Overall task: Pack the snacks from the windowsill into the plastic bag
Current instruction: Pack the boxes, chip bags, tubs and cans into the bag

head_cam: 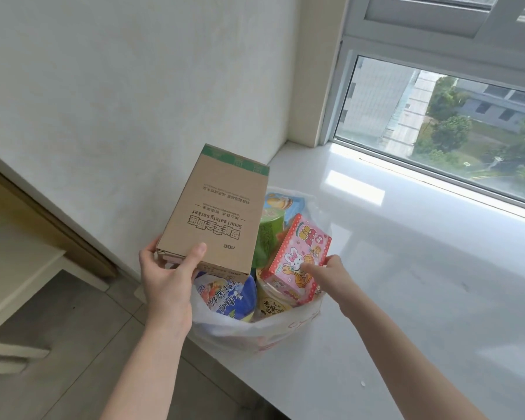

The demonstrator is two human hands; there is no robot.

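Left hand (167, 277) gripped the cardboard box (217, 213) by its near end, above the plastic bag (255, 331). Right hand (331, 275) pinched the pink snack box (296, 259), set in the bag between both hands on the windowsill (406, 268).

White wall (103, 86) beside a daylit window (437, 122), grey tiled floor (73, 316).

A plastic bag (225, 328) sits at the left end of the windowsill (406, 268), beside the wall (134, 86) and before the window (437, 122), with a cardboard box (219, 213) held over its left side by the left hand (167, 277) and a snack carton (294, 256) tilted in its right side, gripped by the right hand (331, 277).
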